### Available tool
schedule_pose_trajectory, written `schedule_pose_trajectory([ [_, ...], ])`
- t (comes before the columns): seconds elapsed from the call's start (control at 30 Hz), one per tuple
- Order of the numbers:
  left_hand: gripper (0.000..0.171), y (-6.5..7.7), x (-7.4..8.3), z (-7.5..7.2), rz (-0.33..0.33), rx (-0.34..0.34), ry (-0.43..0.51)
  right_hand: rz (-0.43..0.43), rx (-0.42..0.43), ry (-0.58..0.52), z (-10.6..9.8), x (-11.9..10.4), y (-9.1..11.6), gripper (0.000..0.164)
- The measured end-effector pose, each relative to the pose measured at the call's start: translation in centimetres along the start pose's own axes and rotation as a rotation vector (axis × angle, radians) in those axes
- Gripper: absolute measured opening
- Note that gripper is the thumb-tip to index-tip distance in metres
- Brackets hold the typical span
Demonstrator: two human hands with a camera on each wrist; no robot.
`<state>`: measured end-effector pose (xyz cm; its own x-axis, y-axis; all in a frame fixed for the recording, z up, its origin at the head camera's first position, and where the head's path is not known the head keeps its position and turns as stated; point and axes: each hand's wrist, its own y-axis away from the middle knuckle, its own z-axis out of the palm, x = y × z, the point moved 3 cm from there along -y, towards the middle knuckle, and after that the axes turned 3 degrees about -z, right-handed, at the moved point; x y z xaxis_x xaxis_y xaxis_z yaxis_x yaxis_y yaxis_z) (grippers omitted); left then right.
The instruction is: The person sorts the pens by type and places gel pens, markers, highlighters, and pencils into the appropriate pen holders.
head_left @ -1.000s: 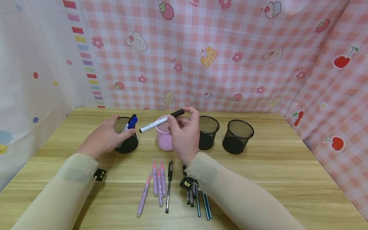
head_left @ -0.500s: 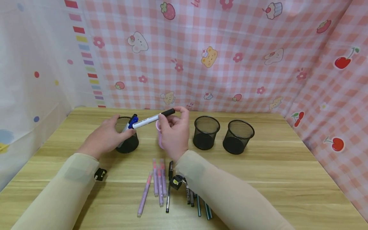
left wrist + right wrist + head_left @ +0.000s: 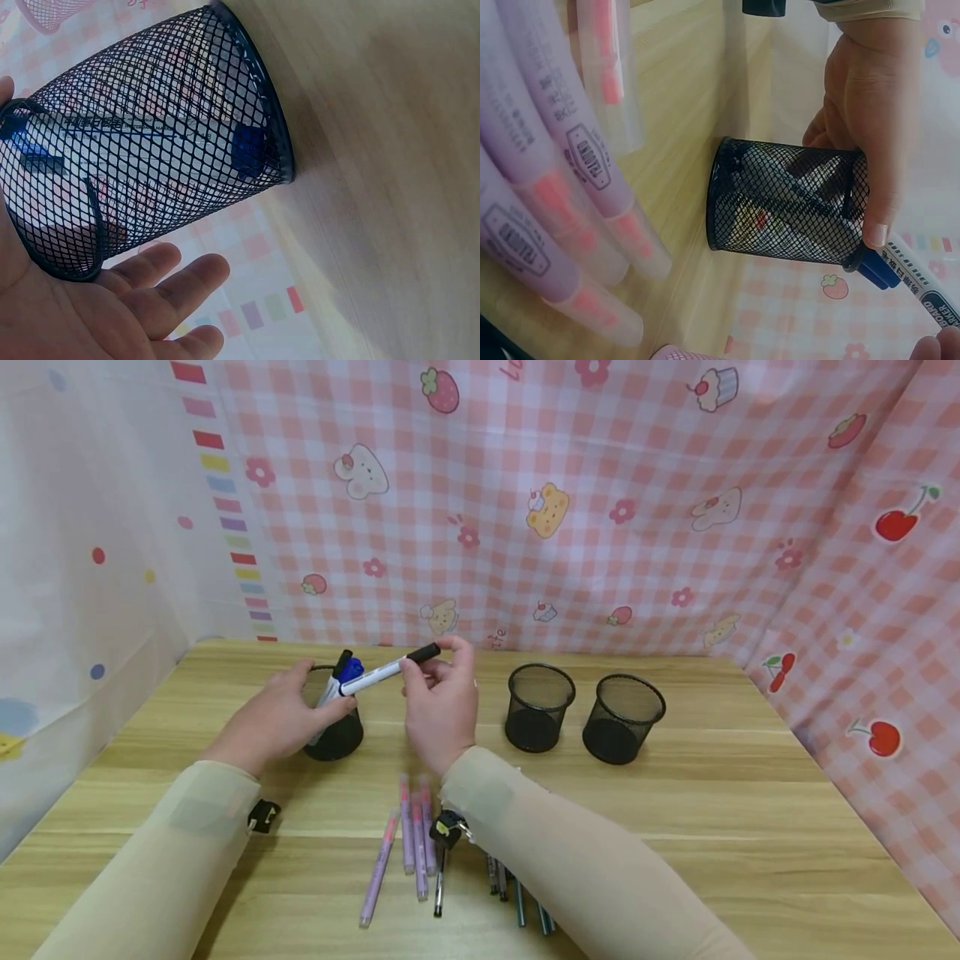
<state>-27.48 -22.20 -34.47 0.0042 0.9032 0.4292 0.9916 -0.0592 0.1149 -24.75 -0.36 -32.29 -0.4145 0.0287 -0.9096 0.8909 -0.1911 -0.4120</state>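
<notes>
My left hand [image 3: 270, 722] holds a black mesh pen cup [image 3: 337, 742] at its rim, thumb on the near right side and fingers on the far left. Inside lean markers, one with a blue cap [image 3: 351, 670] and one with a black cap [image 3: 342, 662]; a blue-ended marker [image 3: 172, 142] shows through the mesh in the left wrist view. My right hand [image 3: 444, 706] pinches a white whiteboard marker [image 3: 375, 676] by its black-capped end. This marker slants down to the left, its lower end at the cup's rim beside my left thumb.
Two black mesh cups, one nearer [image 3: 535, 727] and one farther right [image 3: 618, 739], stand on the table. A pink cup [image 3: 681, 353] is hidden behind my right hand in the head view. Several lilac highlighters [image 3: 377, 872], a black pen [image 3: 439, 885] and teal-barrelled pens [image 3: 521, 902] lie in front.
My right hand has moved left with the whiteboard marker, bringing its lower end to the cup's rim and covering the pink cup. The left hand stays on the cup.
</notes>
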Motion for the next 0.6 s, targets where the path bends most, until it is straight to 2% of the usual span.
schedule_pose_trajectory([
  [0.3,0.126,0.1,0.2,0.0,0.008,0.010,-0.001,-0.041,-0.037,0.035,0.7,0.1,0.2,0.025],
  [0.6,0.126,0.2,0.1,0.0,0.000,0.015,0.005,-0.022,-0.058,0.107,1.4,0.1,0.3,0.023],
])
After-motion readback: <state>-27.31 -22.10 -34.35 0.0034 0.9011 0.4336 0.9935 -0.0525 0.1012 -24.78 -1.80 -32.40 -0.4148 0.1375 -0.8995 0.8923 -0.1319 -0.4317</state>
